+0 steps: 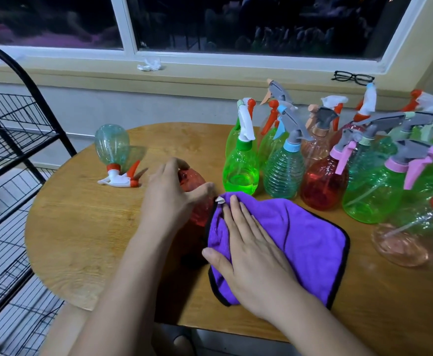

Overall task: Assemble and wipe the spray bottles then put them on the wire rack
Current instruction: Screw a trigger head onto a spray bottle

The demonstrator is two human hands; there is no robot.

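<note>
On table, one cloth, one held bottle

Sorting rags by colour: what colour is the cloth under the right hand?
The cloth is purple with black edging; head view.

1. Two hands were in view: left hand, right hand.
2. One purple cloth was present.
3. One wire rack was present.
4. Two bottles sat apart: teal bottle, red bottle.
5. The grouped spray bottles numbered at least ten; overlap prevented an exact count.
6. One pair of glasses and one crumpled tissue were present.
</note>
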